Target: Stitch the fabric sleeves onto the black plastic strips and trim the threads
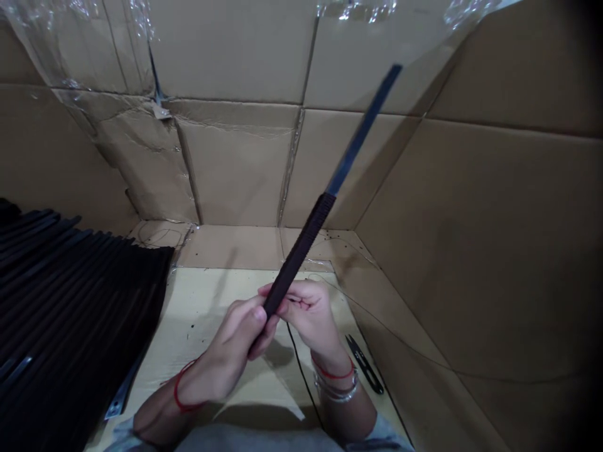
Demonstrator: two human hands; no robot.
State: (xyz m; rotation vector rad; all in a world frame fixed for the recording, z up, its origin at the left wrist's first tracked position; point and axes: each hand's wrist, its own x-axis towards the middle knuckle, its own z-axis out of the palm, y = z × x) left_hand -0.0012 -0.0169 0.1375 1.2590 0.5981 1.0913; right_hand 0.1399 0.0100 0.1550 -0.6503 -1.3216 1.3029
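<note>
My left hand and right hand each had their fingers closed around one black cord-wrapped metal strip, tilted up above the desk. One pair of thread snips lay right of that strip; a stack of similar strips, too many to count, lay left of it.

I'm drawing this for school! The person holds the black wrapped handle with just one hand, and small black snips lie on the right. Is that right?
Not quite: the head view shows two hands, not one. The left hand and the right hand both hold the black wrapped handle. The small black snips do lie on the right.
</note>
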